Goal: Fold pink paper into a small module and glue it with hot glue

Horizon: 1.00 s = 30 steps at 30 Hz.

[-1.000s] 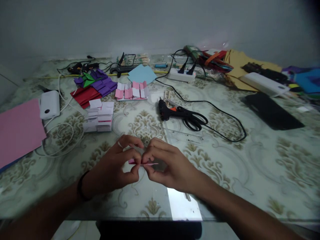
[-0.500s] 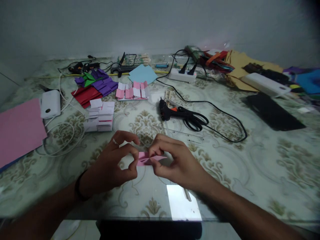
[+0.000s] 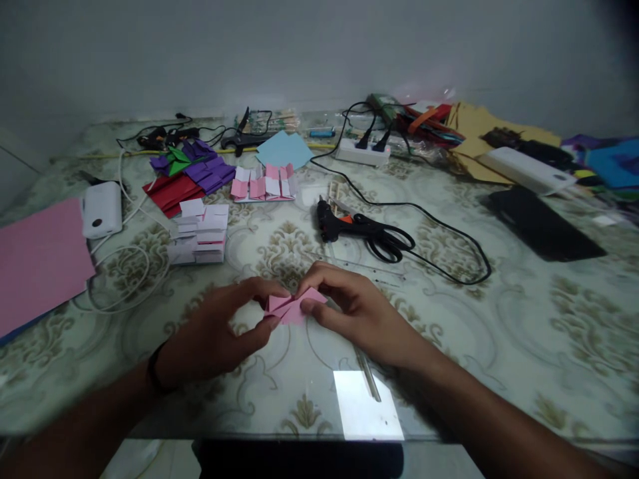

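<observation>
A small piece of folded pink paper (image 3: 294, 311) is held between both hands just above the table, its flaps partly raised. My left hand (image 3: 219, 326) pinches its left end between thumb and fingers. At the other end, my right hand (image 3: 349, 309) grips the paper with the thumb in front and the fingers behind. My fingertips cover parts of the folds. Beyond the hands lie folded white and pink paper pieces (image 3: 200, 233) and a row of pink-and-white ones (image 3: 263, 183).
A black glue gun (image 3: 329, 223) and scissors (image 3: 392, 241) lie past my right hand. A power strip (image 3: 363, 152), pink sheets (image 3: 40, 256), a white power bank (image 3: 102, 209) and a dark flat object (image 3: 544, 223) lie around. A thin rod (image 3: 368, 376) is near the front edge.
The pink paper has turned and its folds now stand more open. My left fingers have moved from a curled pose beside it onto its left end.
</observation>
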Tool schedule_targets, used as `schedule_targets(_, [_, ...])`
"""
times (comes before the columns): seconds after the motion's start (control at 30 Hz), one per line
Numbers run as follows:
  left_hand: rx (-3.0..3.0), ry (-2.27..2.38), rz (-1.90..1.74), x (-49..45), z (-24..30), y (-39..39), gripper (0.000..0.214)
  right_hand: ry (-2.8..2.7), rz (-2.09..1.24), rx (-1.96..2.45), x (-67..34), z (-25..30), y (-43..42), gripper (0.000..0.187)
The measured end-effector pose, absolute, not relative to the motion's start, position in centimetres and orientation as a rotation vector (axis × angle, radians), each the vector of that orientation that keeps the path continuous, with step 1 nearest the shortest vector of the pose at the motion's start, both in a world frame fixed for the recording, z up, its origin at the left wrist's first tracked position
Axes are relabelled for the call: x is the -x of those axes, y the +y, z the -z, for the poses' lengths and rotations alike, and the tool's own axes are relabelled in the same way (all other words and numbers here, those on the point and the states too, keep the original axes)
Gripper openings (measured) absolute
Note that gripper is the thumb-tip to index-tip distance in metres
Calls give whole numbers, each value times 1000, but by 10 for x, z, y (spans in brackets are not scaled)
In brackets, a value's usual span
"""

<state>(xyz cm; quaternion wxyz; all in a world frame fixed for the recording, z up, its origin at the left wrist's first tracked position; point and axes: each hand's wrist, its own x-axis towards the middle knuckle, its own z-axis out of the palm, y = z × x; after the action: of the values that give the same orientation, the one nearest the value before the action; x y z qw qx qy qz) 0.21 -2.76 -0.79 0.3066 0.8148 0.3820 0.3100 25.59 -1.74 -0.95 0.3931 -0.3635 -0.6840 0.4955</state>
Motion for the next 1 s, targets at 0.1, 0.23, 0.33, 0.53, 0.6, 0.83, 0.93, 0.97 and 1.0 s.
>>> schedule_targets(0.1, [-2001,905,-828,-1,5,-28,36,-1763,-1225,849,-257,10,-17,12])
schedule_targets(0.23, [-1741,788,-726,-1,3,-25,36,-1820,-1166,726,-255,11,-17,17])
schedule_targets(0.33, [-1598,776,-637,-2,5,-22,30,-1842,-1140,724,-254,12,-18,17])
schedule_targets(0.53, [-1349,833,-542,-5,3,-20,28,-1874,-1111,741,-254,16,-19,18])
schedule_targets(0.6, [-1276,853,-536,-7,1,-20,29,-1881,-1113,752,-254,16,-19,16])
schedule_targets(0.83, [-1176,834,-670,-8,0,-19,22,-1769,-1312,826,-252,13,-23,16])
schedule_targets(0.93, [-1204,823,-714,-7,0,-18,16,-1677,-1447,837,-252,14,-23,19])
schedule_targets(0.97, [-1206,816,-715,-8,0,-18,15,-1686,-1456,826,-252,14,-23,17])
schedule_targets(1.0, [-1210,809,-714,-8,0,-17,14,-1716,-1450,812,-252,13,-22,15])
